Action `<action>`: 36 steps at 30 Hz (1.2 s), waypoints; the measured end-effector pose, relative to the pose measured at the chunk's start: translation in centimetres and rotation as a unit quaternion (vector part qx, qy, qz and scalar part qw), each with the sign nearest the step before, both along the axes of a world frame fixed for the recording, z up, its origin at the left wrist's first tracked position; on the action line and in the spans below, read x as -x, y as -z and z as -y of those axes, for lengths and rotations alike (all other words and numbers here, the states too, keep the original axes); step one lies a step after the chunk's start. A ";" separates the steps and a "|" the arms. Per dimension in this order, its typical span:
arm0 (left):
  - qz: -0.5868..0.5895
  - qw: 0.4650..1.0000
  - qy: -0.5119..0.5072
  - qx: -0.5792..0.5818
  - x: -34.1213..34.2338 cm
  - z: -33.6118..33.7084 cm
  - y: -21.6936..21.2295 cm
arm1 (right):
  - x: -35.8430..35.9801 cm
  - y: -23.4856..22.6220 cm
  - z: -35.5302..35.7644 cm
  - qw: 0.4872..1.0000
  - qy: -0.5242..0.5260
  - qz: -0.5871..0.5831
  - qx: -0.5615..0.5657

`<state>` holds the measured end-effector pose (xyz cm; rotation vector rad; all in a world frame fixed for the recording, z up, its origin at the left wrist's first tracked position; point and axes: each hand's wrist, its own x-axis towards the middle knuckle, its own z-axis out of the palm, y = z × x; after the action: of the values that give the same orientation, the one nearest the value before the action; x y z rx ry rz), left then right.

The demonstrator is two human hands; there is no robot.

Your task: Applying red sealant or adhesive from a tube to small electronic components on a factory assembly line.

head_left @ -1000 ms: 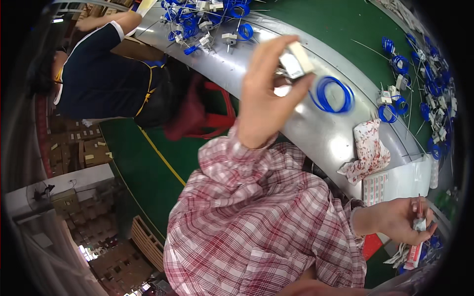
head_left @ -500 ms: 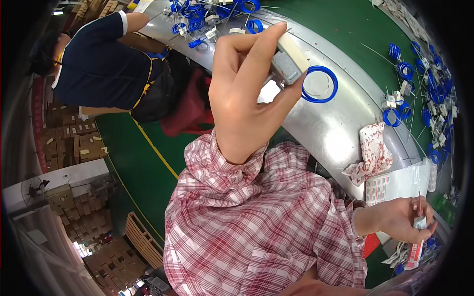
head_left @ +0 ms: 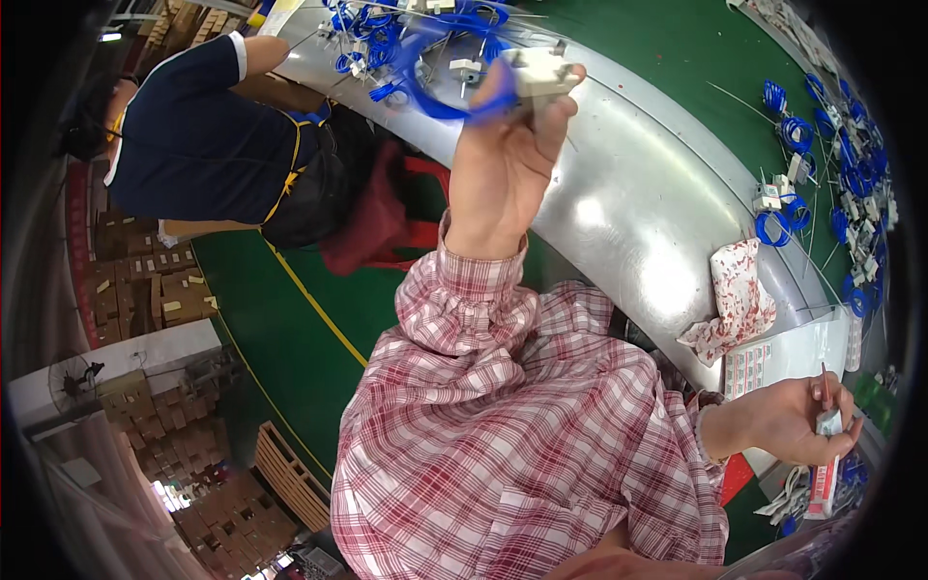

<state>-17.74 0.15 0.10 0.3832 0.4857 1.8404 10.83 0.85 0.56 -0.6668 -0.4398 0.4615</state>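
Above the far part of the metal table, my left hand (head_left: 503,169) is raised with the palm side showing. Its fingers grip a small white box-shaped part (head_left: 543,72) with metal bits on it. A blue coil of thin tubing (head_left: 425,92), smeared by motion, hangs to the left of this part and seems joined to it. At the right, my right hand (head_left: 788,425) is closed around a red and white squeeze tube (head_left: 823,488). A thin reddish stick pokes up between its fingers; whether it belongs to the tube I cannot tell.
The curved metal table (head_left: 619,222) carries more blue-coiled parts (head_left: 372,43) at the far left and a heap (head_left: 855,193) at the right. A red-spotted cloth (head_left: 739,295) lies near a sheet of labels (head_left: 746,370). Another person (head_left: 208,135) sits at the left.
My left hand has turned over and shifted slightly left, swinging the white part and its blue coil off the table's middle. The right hand keeps its grip on the tube, almost still.
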 end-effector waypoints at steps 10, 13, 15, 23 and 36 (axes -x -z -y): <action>0.436 0.883 0.170 -0.029 -5.5 1.0 2.5 | -1.9 1.6 0.4 0.996 -0.085 -0.001 -0.020; 0.403 0.892 0.203 -0.021 -7.0 1.4 2.3 | -1.7 1.6 0.0 0.997 -0.076 0.009 -0.012; 0.421 0.882 0.212 -0.006 -7.8 1.5 2.2 | -1.1 1.3 -0.2 0.998 -0.054 0.009 -0.004; 0.392 0.896 0.209 0.006 -8.5 1.5 2.6 | -1.2 1.5 -0.1 0.998 -0.053 -0.012 -0.015; 0.368 0.912 0.181 -0.019 -7.4 1.6 3.0 | 0.0 1.5 -0.5 0.998 -0.054 0.021 0.018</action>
<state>-10.30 -1.44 -2.93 -0.2006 -0.1403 1.4876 10.80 1.31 -0.91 -0.6899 -0.5093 0.5588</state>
